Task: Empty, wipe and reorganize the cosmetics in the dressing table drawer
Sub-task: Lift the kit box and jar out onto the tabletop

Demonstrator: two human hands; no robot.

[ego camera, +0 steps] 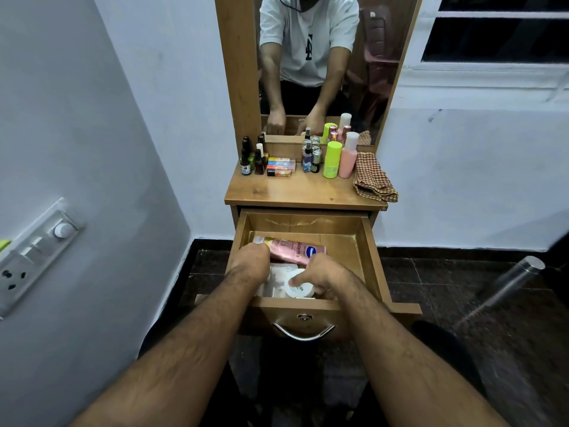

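Open drawer (374, 257), pulled out under the bench (295, 192), with cosmetics lying only in its left half: a pink tube (295, 251) flat toward the back, a white jar (297, 288) near the front wall, pale packets (277, 282) beneath. Right half bare wood. Left hand (251, 261) curled down at the tube's left end, fingers hidden, so grip not possible to tell. Right hand (320, 277) closed over the jar from above, thumb on its lid. Tube probably light, soft and a little slippery, best taken around the middle; jar likely stiff and somewhat heavier, safest held around the side wall and not only by the lid. Packets thin, easy to bend, better lifted together. On the bench: small bottles (254, 161) at left, spray bottles (311, 157) in the middle, green bottle (332, 160) and pink bottle (348, 158) beside them, checked cloth (372, 177) at the right edge, ready for wiping. Behind, a mirror (311, 57); white walls, switch panel (37, 251) at left, dark floor (462, 288) below.
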